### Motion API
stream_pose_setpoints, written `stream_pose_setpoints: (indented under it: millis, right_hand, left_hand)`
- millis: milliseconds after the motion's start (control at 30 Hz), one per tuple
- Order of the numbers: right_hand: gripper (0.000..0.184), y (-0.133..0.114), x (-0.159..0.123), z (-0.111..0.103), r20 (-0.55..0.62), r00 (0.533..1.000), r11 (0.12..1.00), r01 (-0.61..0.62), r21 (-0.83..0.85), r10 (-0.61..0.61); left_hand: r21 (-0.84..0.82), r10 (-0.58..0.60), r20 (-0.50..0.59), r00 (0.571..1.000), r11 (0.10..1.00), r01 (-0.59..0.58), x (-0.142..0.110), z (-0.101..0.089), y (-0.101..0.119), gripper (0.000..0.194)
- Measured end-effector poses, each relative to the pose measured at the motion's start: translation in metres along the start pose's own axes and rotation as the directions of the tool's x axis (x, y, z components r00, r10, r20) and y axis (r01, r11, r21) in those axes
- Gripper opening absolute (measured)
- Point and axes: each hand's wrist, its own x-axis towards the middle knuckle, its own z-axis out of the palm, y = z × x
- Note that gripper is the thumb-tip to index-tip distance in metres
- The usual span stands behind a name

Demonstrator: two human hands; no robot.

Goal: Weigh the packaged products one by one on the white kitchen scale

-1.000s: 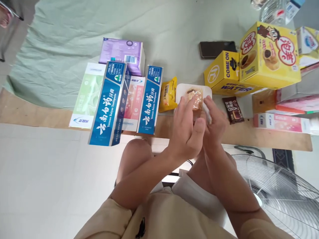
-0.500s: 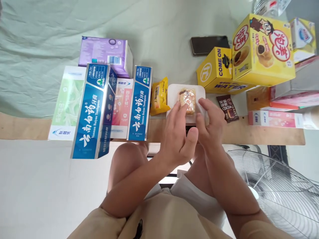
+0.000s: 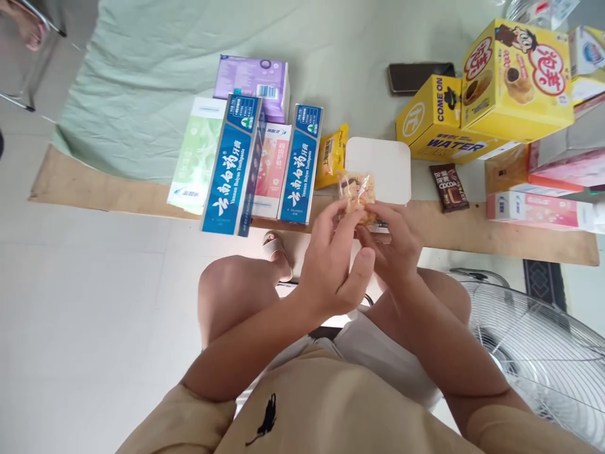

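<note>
A pastry in a clear wrapper (image 3: 357, 189) is held over the near edge of a flat white square platform (image 3: 385, 164), which looks like a small scale. My left hand (image 3: 333, 258) has its fingertips on the left and near side of the wrapper, thumb standing apart. On the right, my right hand (image 3: 394, 246) pinches the near right edge of the same pastry. A yellow snack packet (image 3: 332, 156) lies just left of the platform. To the right lies a brown cocoa packet (image 3: 449, 188).
Left of the packet are blue toothpaste boxes (image 3: 302, 167), a green box (image 3: 195, 151), a pink box (image 3: 273, 164) and a purple box (image 3: 250, 82). Yellow cartons (image 3: 517, 85) and a phone (image 3: 418, 77) sit right. A fan (image 3: 534, 347) stands below the table edge (image 3: 104, 180).
The pastry has left the middle of the white platform and come towards me, both hands now gripping it. My view has shifted, so the table's left end shows.
</note>
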Motion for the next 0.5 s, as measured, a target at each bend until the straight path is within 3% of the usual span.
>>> stream_pose_setpoints:
  millis: [200,400,500]
  right_hand:
    - [0.018,-0.014,-0.014,0.015,0.061,0.998,0.996,0.040,-0.081,-0.035]
    - [0.017,-0.013,-0.013,0.028,0.139,0.989,0.976,-0.023,-0.215,0.054]
    - [0.016,-0.013,-0.013,0.034,0.175,0.982,0.957,-0.016,-0.289,0.070]
  left_hand:
    - [0.084,-0.098,0.069,0.993,0.992,0.092,-0.028,-0.025,0.000,0.067]
    - [-0.023,0.038,-0.004,0.999,0.999,-0.038,-0.027,-0.028,0.000,0.041]
    - [-0.052,-0.021,0.046,0.999,0.998,0.024,-0.024,-0.026,-0.004,0.039]
